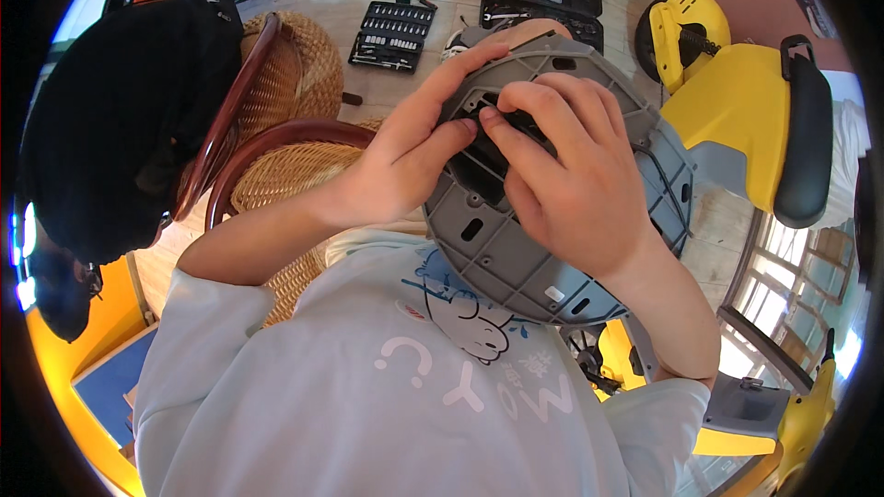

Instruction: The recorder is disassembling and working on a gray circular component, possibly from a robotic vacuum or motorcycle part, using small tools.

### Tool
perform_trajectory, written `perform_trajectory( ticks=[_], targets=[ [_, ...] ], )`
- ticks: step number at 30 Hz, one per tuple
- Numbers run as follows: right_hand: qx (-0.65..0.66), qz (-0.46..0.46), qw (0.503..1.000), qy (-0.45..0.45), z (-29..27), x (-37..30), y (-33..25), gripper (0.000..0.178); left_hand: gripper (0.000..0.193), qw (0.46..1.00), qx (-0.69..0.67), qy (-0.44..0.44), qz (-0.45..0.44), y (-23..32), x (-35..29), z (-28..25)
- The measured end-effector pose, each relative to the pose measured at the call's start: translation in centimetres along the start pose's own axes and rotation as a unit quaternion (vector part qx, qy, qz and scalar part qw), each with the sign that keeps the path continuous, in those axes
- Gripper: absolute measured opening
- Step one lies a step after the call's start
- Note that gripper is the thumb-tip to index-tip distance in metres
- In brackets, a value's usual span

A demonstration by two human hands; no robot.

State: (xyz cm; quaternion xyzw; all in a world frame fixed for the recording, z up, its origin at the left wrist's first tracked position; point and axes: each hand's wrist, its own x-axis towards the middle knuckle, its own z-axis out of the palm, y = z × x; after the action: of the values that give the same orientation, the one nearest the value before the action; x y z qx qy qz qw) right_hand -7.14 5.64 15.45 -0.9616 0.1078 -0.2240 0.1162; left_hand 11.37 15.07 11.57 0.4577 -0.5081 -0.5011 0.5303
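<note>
A round grey ribbed plastic panel [511, 253] rests tilted over my lap, its slotted side toward me. Near its middle is a dark recess [481, 173] with black parts inside. My left hand [391, 161] grips the panel's left side, index finger stretched along the upper rim and thumb bent to the recess. My right hand [585, 179] lies over the panel with its fingers bent into the same recess, the index fingertip close to my left thumb. What the right fingertips pinch is hidden. A thin black cable [665, 179] runs along the panel's right side.
Beyond the panel, an open socket set [394, 35] and a black tool case [589, 32] lie on the floor. Wicker chairs [295, 170] stand at left, one with a black bag [138, 120]. A yellow machine with black parts [737, 110] stands at right.
</note>
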Motion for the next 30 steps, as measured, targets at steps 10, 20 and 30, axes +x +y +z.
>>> perform_trajectory(
  ticks=[10, 20, 30],
  targets=[
    [-0.013, 0.012, 1.0, 0.003, 0.0, -0.1, -0.1, 0.043, 0.058, 0.998, 0.068, -0.003, -0.018, 0.5, 0.6, 0.0],
    [0.064, 0.017, 0.995, 0.075, 0.3, -0.4, 2.0, 0.017, 0.057, 0.996, 0.069, -0.044, -0.032, 1.5, 1.6, -1.4],
    [0.086, 0.025, 0.986, 0.138, 1.1, -0.4, 1.6, 0.019, 0.05, 0.932, 0.356, -0.061, 0.016, 4.4, 2.2, -2.8]
  ],
)
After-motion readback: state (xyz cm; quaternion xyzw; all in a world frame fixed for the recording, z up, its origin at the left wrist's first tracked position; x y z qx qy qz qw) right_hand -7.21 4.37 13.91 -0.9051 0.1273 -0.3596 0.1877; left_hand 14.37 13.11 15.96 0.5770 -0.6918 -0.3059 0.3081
